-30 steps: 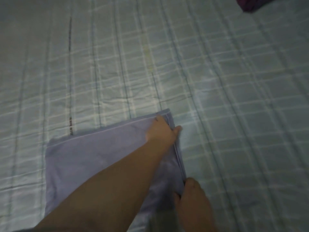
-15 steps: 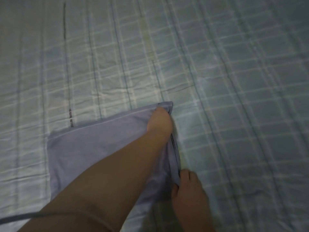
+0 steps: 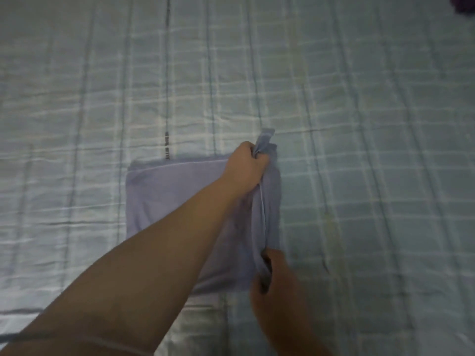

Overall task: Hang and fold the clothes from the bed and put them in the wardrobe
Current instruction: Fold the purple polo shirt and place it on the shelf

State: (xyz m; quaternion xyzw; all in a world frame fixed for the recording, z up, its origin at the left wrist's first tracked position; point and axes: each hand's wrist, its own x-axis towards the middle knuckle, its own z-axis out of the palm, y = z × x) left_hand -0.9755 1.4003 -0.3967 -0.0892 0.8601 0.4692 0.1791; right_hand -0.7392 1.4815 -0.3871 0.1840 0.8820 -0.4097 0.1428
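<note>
- Now, the pale lilac garment [image 3: 180, 201] lies flat on the bed [image 3: 359, 111], already folded to a compact panel. It sits on the part of the bed nearest the person. None of the bed's edges is in view.
- The left hand [image 3: 246, 168] reaches across the panel and clenches its far right corner, with a tuft of cloth sticking up out of the fist.
- The right hand [image 3: 277, 286] pinches the near right corner, its fingers curled round the edge.
- Between the two hands the right edge, marked by a pale seam line, is raised a little off the panel and pulled fairly straight.
- The step in hand looks like another fold of this garment. Most likely the gripped right edge goes over onto the left part.
- That move would call for both hands travelling together towards the left, so that the edge stays taut and lands parallel to the left edge. Then the fold needs smoothing flat. Carrying the garment to the wardrobe is not yet done.
- As folded, the panel is close to square, so its long axis is hard to tell. The held edge runs from near to far, leaning slightly right at the far end.
- Something dark purple [image 3: 464, 7] shows towards the far right of the bed, well apart from the garment.
</note>
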